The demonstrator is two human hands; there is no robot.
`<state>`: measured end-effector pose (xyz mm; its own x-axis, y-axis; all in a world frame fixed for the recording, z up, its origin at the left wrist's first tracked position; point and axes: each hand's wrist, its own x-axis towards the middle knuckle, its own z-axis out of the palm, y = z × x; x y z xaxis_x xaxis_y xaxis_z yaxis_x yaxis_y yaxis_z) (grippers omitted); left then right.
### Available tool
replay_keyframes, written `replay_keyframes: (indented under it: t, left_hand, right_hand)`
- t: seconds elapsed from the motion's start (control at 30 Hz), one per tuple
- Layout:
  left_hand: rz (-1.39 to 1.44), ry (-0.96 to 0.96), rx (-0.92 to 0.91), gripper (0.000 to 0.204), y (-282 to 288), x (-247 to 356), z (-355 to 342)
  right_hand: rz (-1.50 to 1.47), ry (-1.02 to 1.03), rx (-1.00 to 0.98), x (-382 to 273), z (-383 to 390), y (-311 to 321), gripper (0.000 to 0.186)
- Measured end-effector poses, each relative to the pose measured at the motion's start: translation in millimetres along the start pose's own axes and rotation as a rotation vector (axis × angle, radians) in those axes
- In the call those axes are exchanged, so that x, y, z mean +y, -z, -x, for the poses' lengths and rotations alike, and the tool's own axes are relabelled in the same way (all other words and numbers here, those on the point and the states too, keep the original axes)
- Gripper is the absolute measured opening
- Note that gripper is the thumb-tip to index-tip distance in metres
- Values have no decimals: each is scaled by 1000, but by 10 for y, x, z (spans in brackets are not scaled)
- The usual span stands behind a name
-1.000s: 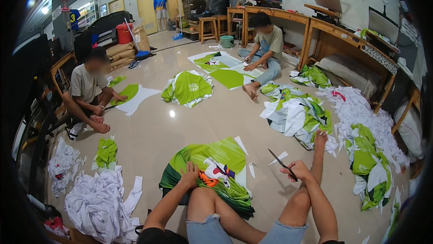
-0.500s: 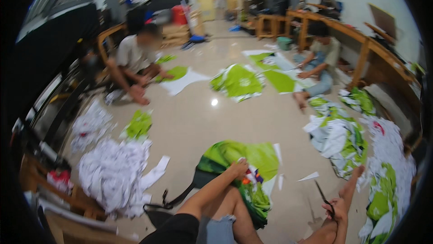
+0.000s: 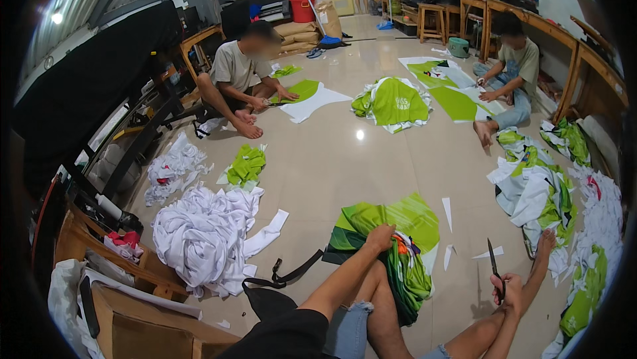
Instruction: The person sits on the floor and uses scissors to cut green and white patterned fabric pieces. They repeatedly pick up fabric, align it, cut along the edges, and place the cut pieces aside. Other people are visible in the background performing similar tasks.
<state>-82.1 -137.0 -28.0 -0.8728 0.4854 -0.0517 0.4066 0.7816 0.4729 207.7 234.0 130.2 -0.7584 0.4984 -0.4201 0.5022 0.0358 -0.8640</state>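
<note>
My left hand (image 3: 380,238), fingers curled, grips the near part of a green fabric piece (image 3: 405,216) spread on the floor between my legs. Its folds bunch beside my knee, with orange, purple and dark green patches showing. Off to the right, my right hand (image 3: 507,288) holds a pair of black scissors (image 3: 493,261) by the handles, blades pointing up and away from the fabric. Just beyond them, a thin white offcut (image 3: 489,253) lies on the tiles, and a longer white sliver (image 3: 447,215) rests by the green piece.
A big heap of white cloth (image 3: 202,236) lies left, near a black strap (image 3: 285,276) and a cardboard box (image 3: 142,322). Green and white fabric piles (image 3: 541,190) line the right side. Two people sit farther off with green pieces, around a central green pile (image 3: 395,103).
The view has swung, so the scene sits farther right and sharper. My left hand stays on the green fabric, and my right hand still holds the scissors apart from it.
</note>
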Motion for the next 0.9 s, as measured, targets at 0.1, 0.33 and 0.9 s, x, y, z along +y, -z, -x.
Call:
replay_keyframes:
  t: [0.1,0.33,0.9]
  left_hand:
    - [-92,-58,-75,49,90,22,78]
    - [1013,-496,127,23,1858,1403,1119]
    - [811,-508,268,44,1781,1180,657]
  right_hand:
    - [71,-5,-3,146,-106,13,44]
    - [12,7,99,222,209,267,40]
    - [176,-46,56,-43,309,308,18]
